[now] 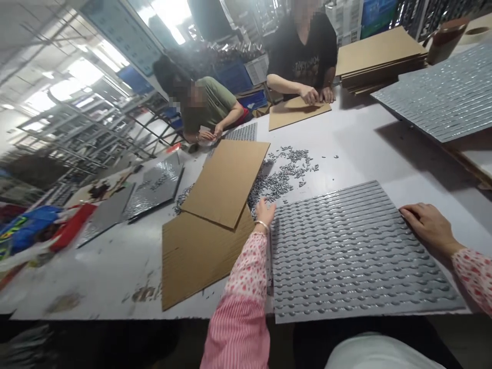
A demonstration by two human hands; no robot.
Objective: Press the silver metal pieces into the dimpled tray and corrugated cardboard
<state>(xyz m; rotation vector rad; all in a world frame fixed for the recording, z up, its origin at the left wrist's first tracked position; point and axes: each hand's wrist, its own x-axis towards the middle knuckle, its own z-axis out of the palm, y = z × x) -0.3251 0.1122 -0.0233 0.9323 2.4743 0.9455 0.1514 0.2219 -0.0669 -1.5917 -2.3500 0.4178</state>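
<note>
My left hand [265, 212] reaches to the near edge of a pile of small grey metal-looking pieces [279, 177], beside the upper left corner of a grey sheet. Its thumb and fingers are apart, and I see nothing held. The grey sheet [346, 251] lies flat in front of me, covered in rows of small raised bumps; a few far rows look plainer. At its right edge rests my right hand [428, 225], fingers stretched out and loosely bent, touching or nearly touching the edge. What the small pieces are exactly, I cannot make out.
Two brown cardboard sheets [226, 179] overlap left of my arm. Across the table, two people work; one has hands on a brown board [300, 113]. A cardboard stack [380, 51] and another grey ridged sheet [442, 92] stand right. More grey sheets [154, 187] lie left.
</note>
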